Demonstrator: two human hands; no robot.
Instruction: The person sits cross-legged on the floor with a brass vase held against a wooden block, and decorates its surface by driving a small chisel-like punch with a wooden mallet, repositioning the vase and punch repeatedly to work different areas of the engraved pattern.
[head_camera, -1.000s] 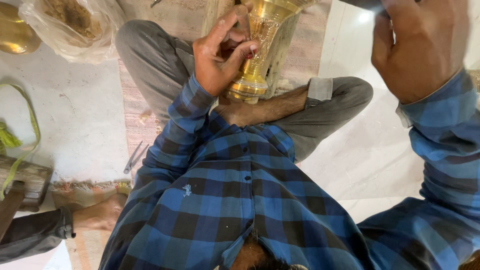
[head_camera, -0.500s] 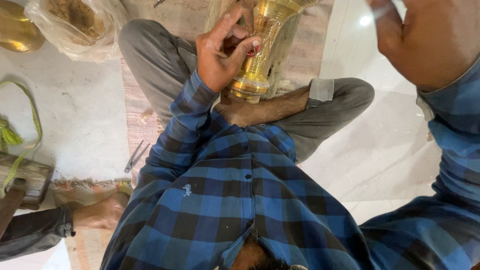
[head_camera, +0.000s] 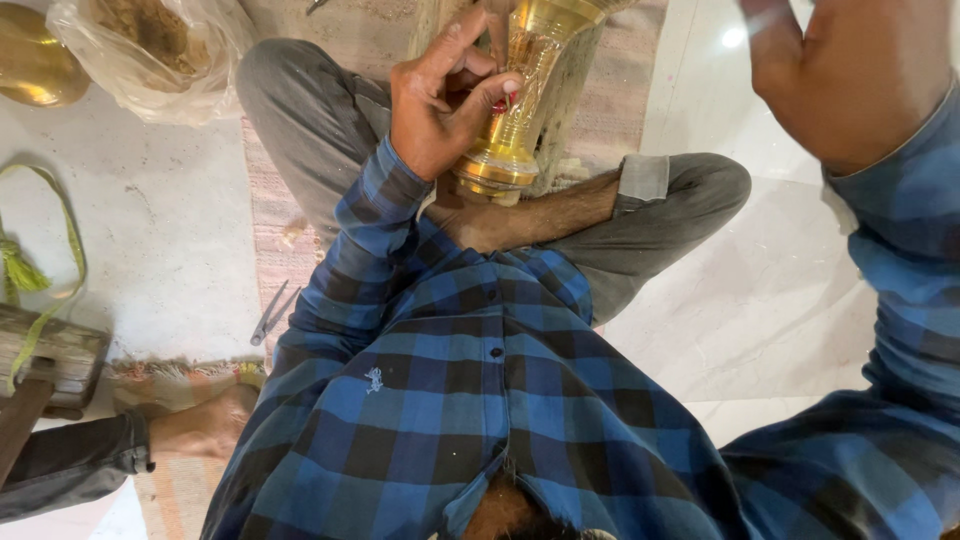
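While the left hand (head_camera: 440, 105) pinches the engraved golden brass vase (head_camera: 515, 100), the right hand (head_camera: 850, 75) hovers raised, its grip unclear; work looks unfinished.

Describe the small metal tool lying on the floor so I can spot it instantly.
Start from the blue checked sleeve of the left hand. Beside its elbow, on pale floor at the woven mat's edge, lie thin grey pliers, slightly open, unlike the wooden mallet nearby.

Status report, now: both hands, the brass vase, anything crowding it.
Left hand pinching something small against the brass vase. Right hand raised, off the vase; grip not visible. Vase stands by the crossed legs, against a rough block.
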